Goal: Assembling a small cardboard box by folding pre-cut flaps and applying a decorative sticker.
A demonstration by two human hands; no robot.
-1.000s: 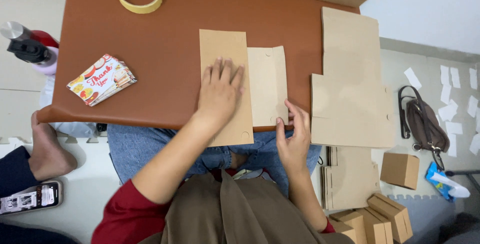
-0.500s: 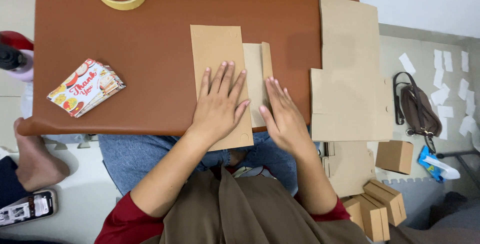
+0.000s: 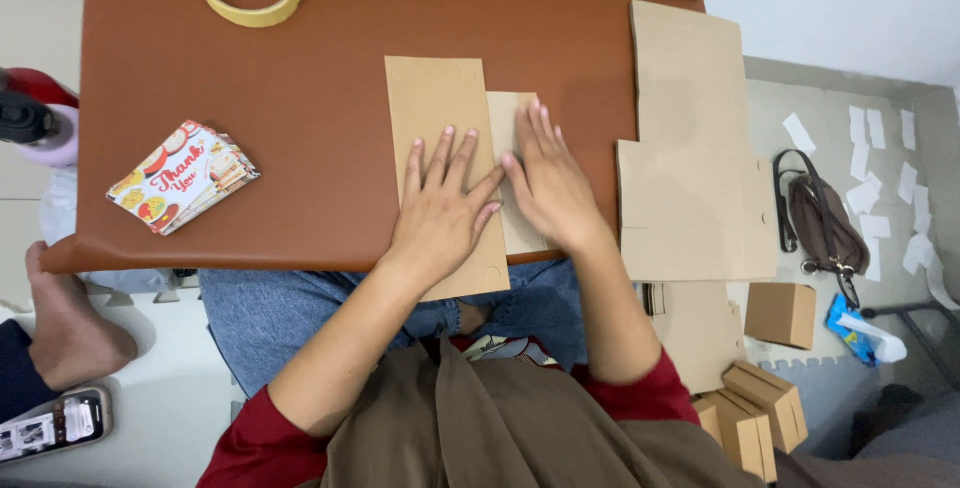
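Both forearms reach up from the near edge of the scene, bare from the elbows down (red sleeves are pushed up to the upper arms). The left hand [image 3: 440, 213] lies palm down, fingers spread and pointing far, thumb angled out to the right. The right hand [image 3: 545, 183] lies flat just beside it, fingers close together and pointing far. Its thumb touches the left thumb. Neither hand grips anything; both press flat.
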